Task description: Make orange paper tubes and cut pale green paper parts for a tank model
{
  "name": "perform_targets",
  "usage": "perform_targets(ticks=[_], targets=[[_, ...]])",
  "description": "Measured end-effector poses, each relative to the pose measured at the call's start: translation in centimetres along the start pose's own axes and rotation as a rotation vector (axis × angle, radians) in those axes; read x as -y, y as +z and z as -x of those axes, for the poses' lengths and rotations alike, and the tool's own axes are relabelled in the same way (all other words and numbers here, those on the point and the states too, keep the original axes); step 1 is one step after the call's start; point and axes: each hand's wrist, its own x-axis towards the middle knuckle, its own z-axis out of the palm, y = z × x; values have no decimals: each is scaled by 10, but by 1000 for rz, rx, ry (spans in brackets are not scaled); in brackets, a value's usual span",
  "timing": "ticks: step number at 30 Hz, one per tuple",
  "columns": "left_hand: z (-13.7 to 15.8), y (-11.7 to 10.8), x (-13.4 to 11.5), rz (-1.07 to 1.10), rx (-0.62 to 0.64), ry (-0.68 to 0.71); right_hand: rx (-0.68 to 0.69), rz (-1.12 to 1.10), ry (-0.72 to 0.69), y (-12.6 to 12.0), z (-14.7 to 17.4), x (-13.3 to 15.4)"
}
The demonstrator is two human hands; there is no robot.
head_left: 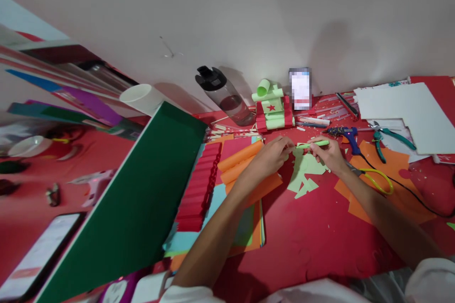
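A thin light-green rolled paper strip lies level between my two hands above the red table. My right hand pinches it near its right end. At its left end, my left hand has its fingers bent and pressed together on the paper. Below the hands are light-green paper scraps. Orange folded paper lies beside and partly under my left hand and forearm. Behind the hands stands a small light-green and red paper model with a red star.
A tall green board rises at the left. Behind are a bottle and an upright phone. To the right lie a blue glue gun, green-handled pliers, yellow-handled scissors and white board. Red corrugated paper is at the left.
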Motion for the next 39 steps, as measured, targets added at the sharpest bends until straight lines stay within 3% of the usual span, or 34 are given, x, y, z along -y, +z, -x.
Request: perform_targets(ticks=[15, 23, 28, 39], targets=[[1, -3, 1, 7, 1, -36, 7, 2, -13, -1, 0, -1], [1, 4, -3, 96, -6, 69, 91, -7, 36, 0, 2, 6], [3, 10, -17, 142, 14, 118, 218, 35, 45, 0, 4, 5], [3, 7, -19, -74, -89, 10, 73, 8, -21, 1, 1, -3]])
